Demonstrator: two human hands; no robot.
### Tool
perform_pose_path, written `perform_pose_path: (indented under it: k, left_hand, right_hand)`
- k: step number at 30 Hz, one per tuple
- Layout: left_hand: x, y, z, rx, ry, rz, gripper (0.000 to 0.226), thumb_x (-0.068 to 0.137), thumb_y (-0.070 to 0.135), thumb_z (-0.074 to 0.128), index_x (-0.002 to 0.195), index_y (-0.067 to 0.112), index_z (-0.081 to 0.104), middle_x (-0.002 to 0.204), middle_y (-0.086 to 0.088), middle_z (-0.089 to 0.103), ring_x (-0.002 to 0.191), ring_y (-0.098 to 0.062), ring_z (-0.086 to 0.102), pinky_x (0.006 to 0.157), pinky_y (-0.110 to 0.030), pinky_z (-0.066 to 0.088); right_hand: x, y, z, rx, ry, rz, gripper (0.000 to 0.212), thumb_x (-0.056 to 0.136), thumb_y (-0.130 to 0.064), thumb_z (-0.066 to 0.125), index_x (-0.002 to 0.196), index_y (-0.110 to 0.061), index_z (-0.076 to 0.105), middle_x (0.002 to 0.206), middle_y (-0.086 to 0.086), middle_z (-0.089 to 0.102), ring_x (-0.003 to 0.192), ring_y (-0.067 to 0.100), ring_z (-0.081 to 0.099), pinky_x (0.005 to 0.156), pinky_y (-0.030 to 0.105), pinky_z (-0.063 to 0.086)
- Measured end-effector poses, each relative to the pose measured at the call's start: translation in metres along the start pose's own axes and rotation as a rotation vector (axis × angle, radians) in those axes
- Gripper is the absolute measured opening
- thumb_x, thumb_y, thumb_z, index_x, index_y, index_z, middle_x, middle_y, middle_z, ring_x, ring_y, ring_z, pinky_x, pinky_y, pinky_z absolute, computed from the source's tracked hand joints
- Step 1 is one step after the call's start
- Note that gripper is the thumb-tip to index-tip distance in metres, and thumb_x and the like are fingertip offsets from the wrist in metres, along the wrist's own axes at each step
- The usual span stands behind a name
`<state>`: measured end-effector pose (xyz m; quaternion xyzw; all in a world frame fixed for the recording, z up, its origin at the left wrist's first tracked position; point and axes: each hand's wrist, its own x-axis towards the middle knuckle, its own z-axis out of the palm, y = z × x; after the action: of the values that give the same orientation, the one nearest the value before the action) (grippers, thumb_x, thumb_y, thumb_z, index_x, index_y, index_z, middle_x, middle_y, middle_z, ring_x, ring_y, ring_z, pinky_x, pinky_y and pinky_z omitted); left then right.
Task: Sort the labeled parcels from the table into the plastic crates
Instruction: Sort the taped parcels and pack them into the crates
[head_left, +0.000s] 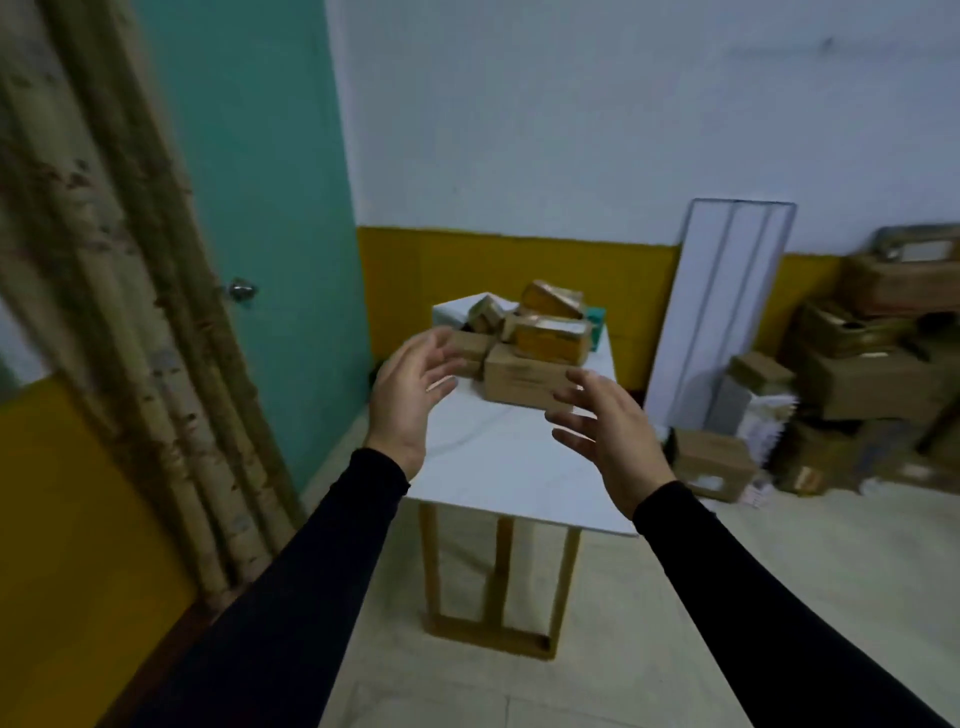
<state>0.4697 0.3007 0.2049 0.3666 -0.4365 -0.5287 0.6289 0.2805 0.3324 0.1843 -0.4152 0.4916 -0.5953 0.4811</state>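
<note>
While both arms in black sleeves (291, 597) reach out toward the table (519, 467), neither hand grasps anything. The left hand (410, 395), at about ten o'clock from the table's near edge, is released: fingers spread and slightly bent, palm turned inward to the right, its blurred fingertips (447, 345) overlapping a small parcel in the view, though contact cannot be confirmed. The right hand (602, 431), at roughly two o'clock from that same edge, is likewise released, fingers splayed and loosely curved, palm facing left; it holds nothing, and whether it touches the nearest brown box (524, 379) cannot be told. The labeled parcels (550, 332), a cluster of brown cardboard boxes, some bound in glossy tape, lie heaped on the far half of the white tabletop, at twelve o'clock from the hands. The table stands on wooden legs (431, 571) on a pale tiled floor. At three o'clock, stacked cartons (872, 374) and a white panel (722, 291) lean by the wall. At nine o'clock stand a teal door (260, 156) and a patterned curtain (104, 286).
</note>
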Motion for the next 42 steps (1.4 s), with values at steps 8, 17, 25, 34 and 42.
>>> perform_pose_path:
  k: [8,17,25,34,42]
  left_hand:
    - [0.143,-0.081,0.135,0.034,-0.144,-0.100,0.027,0.105,0.028,0.038,0.112,0.022,0.064,0.117,-0.006,0.067,0.110,-0.021,0.063,0.100,-0.037,0.047]
    - [0.279,-0.189,0.264,0.119,-0.063,-0.093,0.037,0.104,0.032,0.040,0.127,0.013,0.060,0.120,-0.007,0.067,0.112,-0.020,0.063,0.100,-0.038,0.049]
    - [0.370,-0.238,0.315,0.127,0.209,-0.097,0.030,0.104,0.030,0.041,0.120,0.016,0.062,0.114,-0.004,0.069,0.110,-0.019,0.065,0.099,-0.037,0.049]
    - [0.481,-0.289,0.286,0.087,0.510,-0.106,0.025,0.103,0.028,0.043,0.113,0.016,0.063,0.109,-0.005,0.069,0.105,-0.021,0.064,0.100,-0.040,0.048]
    - [0.518,-0.334,0.263,0.281,0.726,-0.281,0.028,0.100,0.034,0.048,0.111,0.015,0.066,0.111,-0.009,0.069,0.099,-0.022,0.064,0.093,-0.036,0.049]
  right_hand:
    - [0.143,-0.017,-0.120,-0.089,0.177,0.010,0.038,0.103,-0.042,0.044,0.129,-0.019,0.057,0.121,0.002,0.065,0.103,0.018,0.066,0.074,0.026,0.053]
    - [0.323,-0.015,-0.249,-0.070,0.115,0.059,0.027,0.104,-0.038,0.044,0.119,-0.022,0.058,0.109,-0.001,0.066,0.099,0.019,0.066,0.078,0.028,0.053]
    - [0.486,-0.005,-0.291,-0.208,-0.110,0.143,0.034,0.102,-0.043,0.045,0.124,-0.021,0.058,0.116,0.004,0.065,0.103,0.021,0.066,0.091,0.037,0.056]
    - [0.649,0.026,-0.245,-0.386,-0.356,0.173,0.022,0.101,-0.045,0.047,0.113,-0.030,0.058,0.111,0.000,0.064,0.100,0.021,0.066,0.090,0.036,0.056]
    - [0.751,0.069,-0.199,-0.610,-0.545,0.170,0.038,0.100,-0.047,0.045,0.128,-0.024,0.056,0.116,-0.002,0.060,0.109,0.019,0.058,0.102,0.042,0.048]
